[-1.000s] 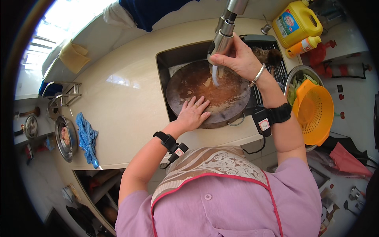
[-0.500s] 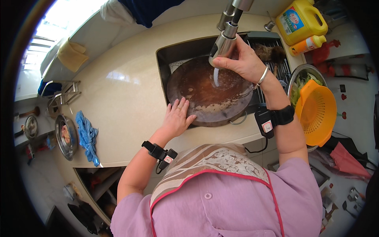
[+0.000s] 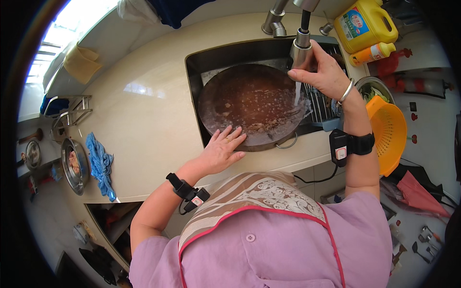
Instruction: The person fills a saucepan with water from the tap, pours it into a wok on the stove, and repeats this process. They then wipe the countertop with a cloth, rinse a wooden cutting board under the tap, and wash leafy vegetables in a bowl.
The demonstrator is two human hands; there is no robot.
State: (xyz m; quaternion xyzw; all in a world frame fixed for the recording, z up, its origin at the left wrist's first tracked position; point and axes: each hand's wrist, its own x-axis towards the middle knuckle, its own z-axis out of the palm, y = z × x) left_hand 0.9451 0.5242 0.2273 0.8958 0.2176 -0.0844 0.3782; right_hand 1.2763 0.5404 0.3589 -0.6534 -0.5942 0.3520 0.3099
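Note:
A thick, round, dark wooden chopping board (image 3: 254, 103) lies in the dark sink (image 3: 193, 79), its face wet and a metal ring at its near edge. On the board's near left rim, my left hand (image 3: 218, 151) rests with its fingers spread. My right hand (image 3: 330, 77) is closed around the metal pull-out tap head (image 3: 301, 52) above the right side of the board. From it a stream of water (image 3: 297, 92) falls at the board's right edge. Wet streaks and pale bits show on the brown wood.
Right of the sink are an orange colander (image 3: 390, 137), a metal bowl of greens (image 3: 377, 89), a yellow jug (image 3: 365, 26) and an orange bottle (image 3: 372, 54). A blue cloth (image 3: 100, 163) and a metal bowl with pinkish food (image 3: 77, 168) sit at the counter's left. A black rack (image 3: 318, 103) lies in the sink.
My right hand has carried the tap head to the right, and the water stream has shifted from the board's middle to its right edge. My left hand stays on the near rim.

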